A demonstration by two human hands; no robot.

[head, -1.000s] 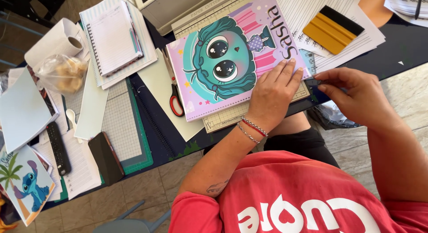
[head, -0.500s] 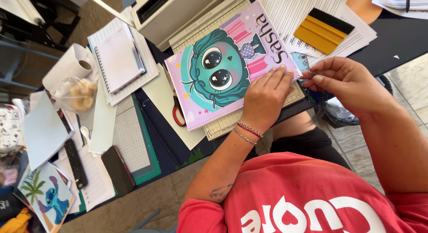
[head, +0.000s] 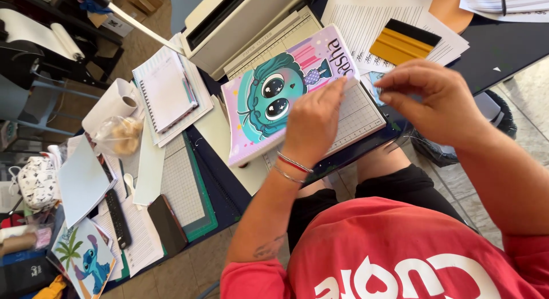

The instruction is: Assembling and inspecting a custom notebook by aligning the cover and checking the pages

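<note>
The pink illustrated cover (head: 274, 98) with a big-eyed teal cartoon figure is lying on a gridded cutting mat (head: 357, 113) at the counter (head: 503, 47) edge, and the left hand (head: 311, 124) is pressing flat on its near corner with fingers spread, apparently pinning it so it cannot slide. Just right of those fingers, the right hand (head: 434, 101) is pinching a small pale-blue strip (head: 374, 84) at the cover's edge, fingertips closed on it, while a yellow squeegee (head: 403, 42) is resting beyond them on lined sheets (head: 366, 24)
</note>
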